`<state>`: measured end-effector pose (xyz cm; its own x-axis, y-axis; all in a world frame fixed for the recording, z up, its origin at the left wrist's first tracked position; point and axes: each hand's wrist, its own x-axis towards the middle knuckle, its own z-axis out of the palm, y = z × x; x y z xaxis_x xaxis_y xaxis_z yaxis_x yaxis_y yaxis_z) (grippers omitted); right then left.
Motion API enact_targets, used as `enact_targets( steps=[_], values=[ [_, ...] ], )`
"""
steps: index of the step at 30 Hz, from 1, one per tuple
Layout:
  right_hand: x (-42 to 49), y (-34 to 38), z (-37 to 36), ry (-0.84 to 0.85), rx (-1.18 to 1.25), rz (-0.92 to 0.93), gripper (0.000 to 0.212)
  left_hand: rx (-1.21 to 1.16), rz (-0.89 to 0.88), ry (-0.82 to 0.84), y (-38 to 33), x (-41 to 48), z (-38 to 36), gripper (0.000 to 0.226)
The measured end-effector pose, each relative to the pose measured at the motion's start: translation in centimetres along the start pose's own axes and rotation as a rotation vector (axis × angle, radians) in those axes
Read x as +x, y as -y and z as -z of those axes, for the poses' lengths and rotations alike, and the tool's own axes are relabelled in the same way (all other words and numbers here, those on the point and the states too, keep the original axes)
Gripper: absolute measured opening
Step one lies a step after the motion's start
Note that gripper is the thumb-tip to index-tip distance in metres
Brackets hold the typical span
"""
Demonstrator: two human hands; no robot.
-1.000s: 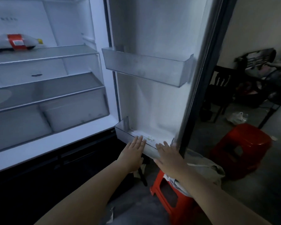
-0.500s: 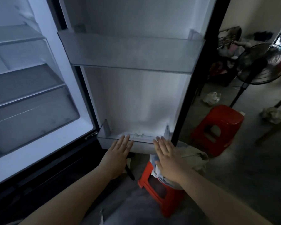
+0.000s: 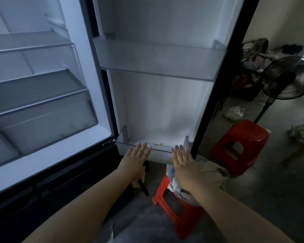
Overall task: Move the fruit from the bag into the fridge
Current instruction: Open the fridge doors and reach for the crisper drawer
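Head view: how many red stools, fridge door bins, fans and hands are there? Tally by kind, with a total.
Red stools: 2
Door bins: 2
Fan: 1
Hands: 2
Total: 7

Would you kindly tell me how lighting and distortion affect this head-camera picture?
Head view: the fridge interior glows bright, while the floor lies dim; the wide lens bends the door edge; the fan at right looks blurred.
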<state>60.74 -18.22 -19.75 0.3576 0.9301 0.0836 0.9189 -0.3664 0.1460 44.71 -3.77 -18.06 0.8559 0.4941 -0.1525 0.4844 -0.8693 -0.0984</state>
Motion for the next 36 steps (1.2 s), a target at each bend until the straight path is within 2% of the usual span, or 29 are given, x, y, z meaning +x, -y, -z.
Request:
enact_targets(
  steps=[4, 8, 11, 15, 20, 24, 29, 32, 36],
  values=[
    [-0.2, 3.9, 1.1, -0.074, 0.044, 0.060, 0.097, -0.232, 0.138, -0.151, 0.2, -3.3, 0.3, 0.069],
    [0.2, 9.0, 2.0, -0.147, 0.105, 0.229, 0.104, -0.312, 0.269, -0.197, 2.3, -9.4, -0.7, 0.068],
    [0.8, 13.3, 2.7, -0.186, 0.151, 0.385, 0.105, -0.361, 0.469, -0.240, 5.7, -15.4, -1.6, 0.067],
    [1.9, 19.7, 4.1, -0.181, 0.094, 0.568, 0.104, -0.461, 0.754, -0.303, 11.2, -24.0, -1.9, 0.067],
    [5.5, 28.9, 7.4, -0.206, 0.106, 0.685, 0.095, -0.507, 0.951, -0.360, 18.3, -30.4, -1.9, 0.068],
    [10.5, 36.6, 10.3, -0.219, 0.114, 0.759, 0.093, -0.448, 1.004, -0.381, 25.2, -31.5, -1.8, 0.070],
    [18.1, 45.2, 13.4, -0.274, 0.145, 0.748, 0.087, -0.352, 0.981, -0.385, 35.5, -30.3, -1.4, 0.072],
    [22.1, 48.7, 14.4, -0.213, 0.185, 0.721, 0.076, -0.315, 0.954, -0.331, 40.4, -29.1, -1.3, 0.075],
    [26.0, 51.8, 14.6, -0.195, 0.188, 0.687, 0.075, -0.182, 0.914, -0.307, 45.7, -27.4, -1.8, 0.078]
  ],
)
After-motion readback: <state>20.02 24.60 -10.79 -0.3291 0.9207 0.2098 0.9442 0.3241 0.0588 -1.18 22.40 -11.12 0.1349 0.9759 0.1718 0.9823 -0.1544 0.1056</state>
